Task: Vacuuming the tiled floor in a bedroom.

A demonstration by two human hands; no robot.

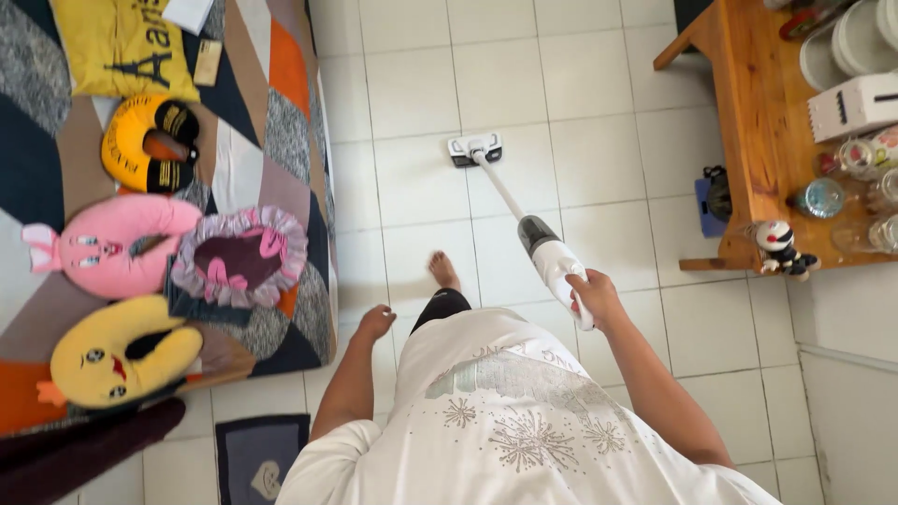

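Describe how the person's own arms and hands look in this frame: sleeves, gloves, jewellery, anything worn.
Both arms are bare from above the elbow down. The short sleeves of a white T-shirt, printed with grey starburst patterns and faint lettering, end near the shoulders. The left hand and right hand wear no gloves. No watch, bracelet or ring is visible, though the fingers are too small to check closely.

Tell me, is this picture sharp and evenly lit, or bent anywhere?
Head view: soft, even daylight on the pale floor tiles, no harsh glare; the stick vacuum in the right hand looks sharp; tile lines bow toward the edges, a wide-lens distortion; the left hand is slightly soft.
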